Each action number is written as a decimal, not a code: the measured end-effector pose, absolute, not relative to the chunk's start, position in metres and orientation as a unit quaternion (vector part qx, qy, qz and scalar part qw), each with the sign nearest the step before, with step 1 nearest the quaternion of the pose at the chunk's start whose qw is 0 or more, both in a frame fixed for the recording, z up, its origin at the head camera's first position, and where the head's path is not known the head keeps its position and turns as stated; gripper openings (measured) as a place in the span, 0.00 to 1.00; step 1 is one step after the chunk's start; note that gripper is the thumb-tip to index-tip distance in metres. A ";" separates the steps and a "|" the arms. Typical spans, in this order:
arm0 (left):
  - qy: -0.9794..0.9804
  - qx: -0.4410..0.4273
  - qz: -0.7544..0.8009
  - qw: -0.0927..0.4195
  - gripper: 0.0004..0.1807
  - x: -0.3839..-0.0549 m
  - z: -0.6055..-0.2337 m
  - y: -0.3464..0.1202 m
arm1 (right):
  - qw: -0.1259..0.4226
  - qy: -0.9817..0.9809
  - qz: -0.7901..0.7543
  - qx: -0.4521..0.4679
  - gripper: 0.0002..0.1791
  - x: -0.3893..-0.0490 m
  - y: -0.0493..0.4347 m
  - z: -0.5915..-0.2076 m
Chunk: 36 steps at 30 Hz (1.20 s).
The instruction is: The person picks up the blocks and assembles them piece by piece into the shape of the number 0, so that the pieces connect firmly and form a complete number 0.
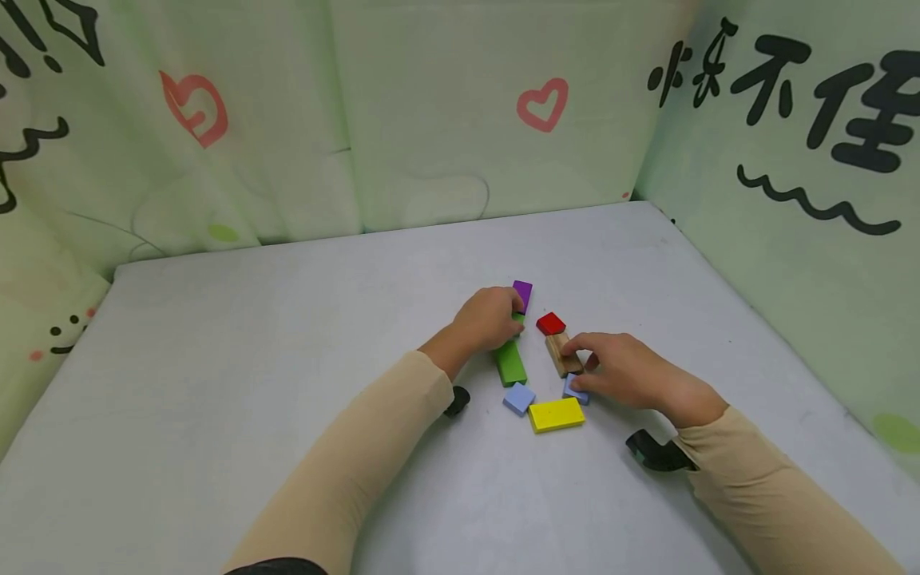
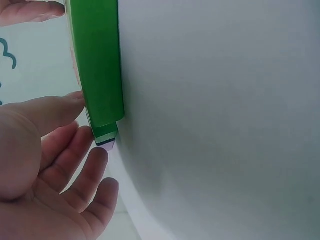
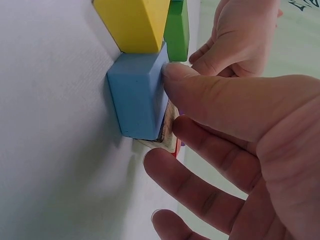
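Observation:
Several coloured blocks lie in a ring on the table. At the ring's far left my left hand (image 1: 489, 315) pinches a small green block (image 2: 106, 134) between thumb and fingers, its grip partly hidden. Beyond it is a purple block (image 1: 524, 294); nearer lies a longer green block (image 1: 511, 364). My right hand (image 1: 624, 369) rests its thumb on a light blue block (image 3: 137, 95), with its index fingertip at the wooden block (image 1: 557, 355). Its other fingers are spread. A red block (image 1: 551, 323) touches the wooden block's far end.
A yellow block (image 1: 557, 415) closes the near side, beside a second light blue block (image 1: 519, 398). The white table (image 1: 251, 383) extends widely to the left. Printed cloth curtains (image 1: 431, 120) stand along its back and right edges.

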State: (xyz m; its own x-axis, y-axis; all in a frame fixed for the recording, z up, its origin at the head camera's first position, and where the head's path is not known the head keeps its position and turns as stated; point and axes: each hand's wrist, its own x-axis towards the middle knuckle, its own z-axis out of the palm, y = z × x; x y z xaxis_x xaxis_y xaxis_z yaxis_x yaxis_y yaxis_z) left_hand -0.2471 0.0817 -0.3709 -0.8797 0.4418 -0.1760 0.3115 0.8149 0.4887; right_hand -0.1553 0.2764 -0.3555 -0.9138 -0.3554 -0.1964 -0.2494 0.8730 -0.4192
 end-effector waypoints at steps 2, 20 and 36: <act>0.940 0.199 0.234 0.145 0.20 -0.247 -0.371 0.081 | 0.135 0.958 -0.197 -0.157 0.22 -0.155 0.277 -0.356; 0.932 0.199 0.251 0.169 0.17 -0.251 -0.370 0.067 | 0.140 0.959 -0.195 -0.148 0.23 -0.155 0.275 -0.355; 0.929 0.233 0.226 0.178 0.16 -0.256 -0.372 0.056 | 0.140 0.961 -0.188 -0.145 0.24 -0.155 0.275 -0.356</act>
